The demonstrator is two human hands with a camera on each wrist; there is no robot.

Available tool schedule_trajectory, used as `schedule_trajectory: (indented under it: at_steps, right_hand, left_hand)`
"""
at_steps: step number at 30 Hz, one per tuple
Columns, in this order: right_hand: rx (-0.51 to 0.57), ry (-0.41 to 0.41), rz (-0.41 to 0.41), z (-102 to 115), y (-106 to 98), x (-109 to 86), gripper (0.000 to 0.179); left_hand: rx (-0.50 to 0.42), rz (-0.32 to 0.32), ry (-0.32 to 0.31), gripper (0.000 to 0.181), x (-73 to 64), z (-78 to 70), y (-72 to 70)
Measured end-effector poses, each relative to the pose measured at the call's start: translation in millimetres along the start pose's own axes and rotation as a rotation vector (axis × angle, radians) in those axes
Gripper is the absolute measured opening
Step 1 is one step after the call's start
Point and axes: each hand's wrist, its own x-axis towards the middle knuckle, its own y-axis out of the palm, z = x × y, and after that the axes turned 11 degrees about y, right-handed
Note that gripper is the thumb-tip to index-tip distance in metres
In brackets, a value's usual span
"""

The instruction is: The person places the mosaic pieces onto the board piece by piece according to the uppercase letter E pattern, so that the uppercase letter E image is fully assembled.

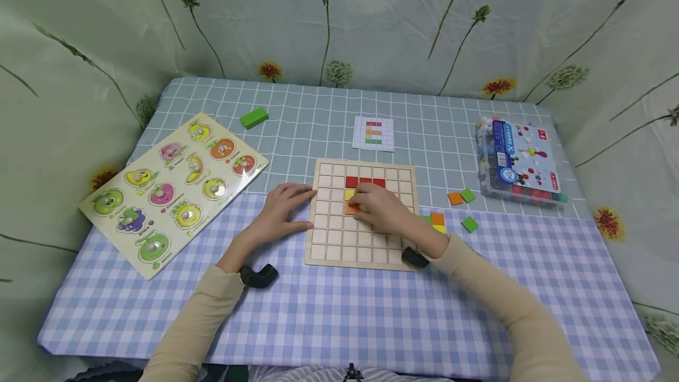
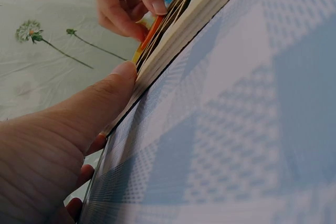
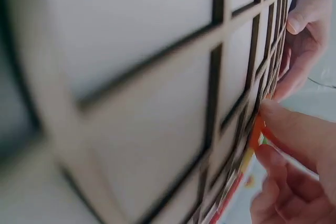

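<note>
Checked surface (image 1: pixel 329 317) below; the spread left hand (image 1: pixel 277 212) touches the grid board (image 1: pixel 326 237) — light bracing helps — while the right hand (image 1: pixel 384 210) pinches an orange tile (image 1: pixel 350 209), best seated squarely.

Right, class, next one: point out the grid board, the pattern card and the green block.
Grid board (image 1: pixel 318 251), head view: a bare square in its lower-left corner.
Pattern card (image 1: pixel 373 133), head view: the middle of its printed pattern.
Green block (image 1: pixel 254 117), head view: its top face.

Hands (image 1: pixel 277 211) (image 1: pixel 381 208) forward, right fingers (image 3: pixel 274 162) bent
</note>
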Motion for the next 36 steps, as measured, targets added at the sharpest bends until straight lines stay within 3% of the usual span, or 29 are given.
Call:
schedule_trajectory:
  at_steps: [6,12,19,23,31,36]
  right_hand:
    - [-0.008,0.005,0.0,0,-1,-0.9,0.016]
    - [0.014,-0.038,-0.057,-5,-5,-7.8,0.012]
    - [0.046,-0.033,0.014,-6,-5,-8.7,0.016]
    - [0.042,-0.043,-0.002,-8,-4,-10.0,0.016]
    - [0.043,0.0,-0.084,-23,-14,-26.5,0.014]
    - [0.061,0.075,-0.102,-37,-22,-41.8,0.016]
  left_hand:
    - [-0.002,0.001,-0.004,0.07,0.0,0.6,0.0]
    - [-0.001,0.001,-0.005,0.07,-1.0,1.0,0.3]
    - [-0.003,-0.006,0.0,0.07,-0.8,1.0,0.5]
    - [-0.007,-0.007,0.007,0.07,-0.1,0.9,1.1]
    - [0.004,-0.008,0.017,0.07,0.8,1.6,1.4]
    - [0.004,-0.013,0.019,0.07,0.1,1.6,1.2]
